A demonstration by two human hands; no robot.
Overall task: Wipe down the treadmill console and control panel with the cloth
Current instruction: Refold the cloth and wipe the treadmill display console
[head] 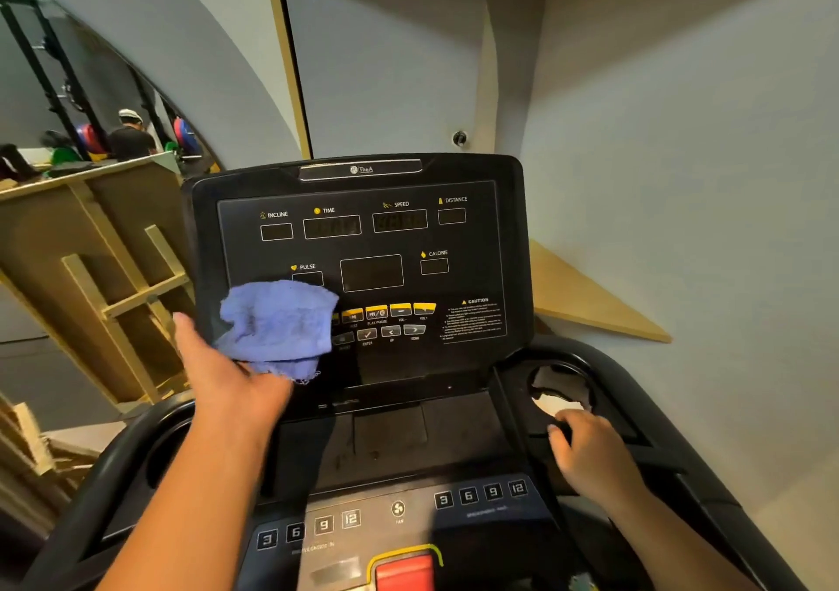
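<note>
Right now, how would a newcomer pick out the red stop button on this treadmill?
Start at the black console, then drop to the lower control strip nearest the camera. The stop button sits centred below the fan key, the only red part, edged in yellow.

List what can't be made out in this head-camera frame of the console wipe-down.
- Left-hand buttons of the yellow button row: head view, covered by the blue cloth.
- Left hand fingers: hidden behind the cloth.
- Caution text: too small and blurred to read.
- Red stop button: cut off by the bottom edge.
- Cup holder contents: pale, unclear; partly blocked by the right hand.
</note>
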